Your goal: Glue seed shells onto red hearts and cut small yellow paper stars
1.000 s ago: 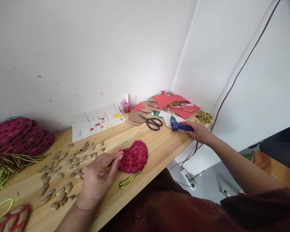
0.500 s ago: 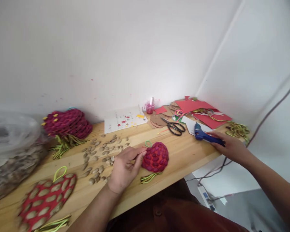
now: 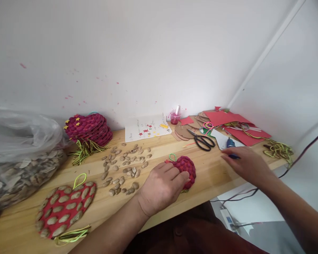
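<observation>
My left hand [image 3: 164, 185] lies over the left part of a small purple-red heart ornament [image 3: 189, 169] covered in painted peanut shells, its fingers curled down on it. A green cord loop [image 3: 172, 157] sticks up from the heart; most of its tassel is hidden. Over the handle of a blue glue gun [image 3: 230, 143], my right hand [image 3: 250, 165] is open, a strip of the handle showing between finger and thumb. The gun's nozzle end rests on white paper [image 3: 218, 138].
Loose peanut shells [image 3: 122, 181] and a red heart with plain shells [image 3: 59, 209] lie left. Behind are a stack of purple hearts [image 3: 95, 128], a bag of shells [image 3: 29, 169], scissors [image 3: 204, 141], a paint cup [image 3: 175, 118], red sheets [image 3: 228, 118] and yarn [image 3: 278, 150].
The view has swung left. My left hand has gone from pinching the heart's left edge to lying over it. My right hand has loosened from the glue gun's handle and shifted left over it.
</observation>
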Action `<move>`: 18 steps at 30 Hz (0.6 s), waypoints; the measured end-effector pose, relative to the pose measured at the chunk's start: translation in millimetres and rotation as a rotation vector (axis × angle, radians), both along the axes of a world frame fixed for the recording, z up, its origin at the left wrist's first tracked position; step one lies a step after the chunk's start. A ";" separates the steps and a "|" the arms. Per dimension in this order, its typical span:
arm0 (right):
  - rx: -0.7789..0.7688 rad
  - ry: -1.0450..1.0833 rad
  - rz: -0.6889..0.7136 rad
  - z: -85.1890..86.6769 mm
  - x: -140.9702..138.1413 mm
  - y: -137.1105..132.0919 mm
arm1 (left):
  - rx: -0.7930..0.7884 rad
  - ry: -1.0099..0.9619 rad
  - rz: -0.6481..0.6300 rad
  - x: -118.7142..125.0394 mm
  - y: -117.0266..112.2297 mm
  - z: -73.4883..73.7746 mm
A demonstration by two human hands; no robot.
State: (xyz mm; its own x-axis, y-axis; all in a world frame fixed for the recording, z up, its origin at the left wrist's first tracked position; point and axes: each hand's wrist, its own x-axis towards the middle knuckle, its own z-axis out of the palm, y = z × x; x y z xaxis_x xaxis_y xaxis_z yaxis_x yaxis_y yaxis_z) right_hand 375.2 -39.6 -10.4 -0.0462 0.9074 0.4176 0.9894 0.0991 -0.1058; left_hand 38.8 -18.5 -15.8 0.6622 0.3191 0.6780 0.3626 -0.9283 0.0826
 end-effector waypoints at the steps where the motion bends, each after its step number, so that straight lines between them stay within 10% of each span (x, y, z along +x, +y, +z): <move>1: -0.061 0.049 0.062 2.2 -15.7 7.4 | -0.013 -0.015 -0.002 0.2 1.7 -3.7; 18: -0.359 -0.057 0.155 8.6 -164.7 212.3 | -0.158 -0.099 0.088 -13.6 15.2 -24.6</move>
State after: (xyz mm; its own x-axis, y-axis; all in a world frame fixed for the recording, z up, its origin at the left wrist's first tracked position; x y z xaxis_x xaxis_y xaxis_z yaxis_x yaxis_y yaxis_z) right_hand 210.6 172.7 -1.9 -0.2079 0.9758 0.0677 0.9710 0.2142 -0.1059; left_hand 25.2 -3.3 -40.4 0.5596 0.4802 0.6755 0.4247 -0.8660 0.2639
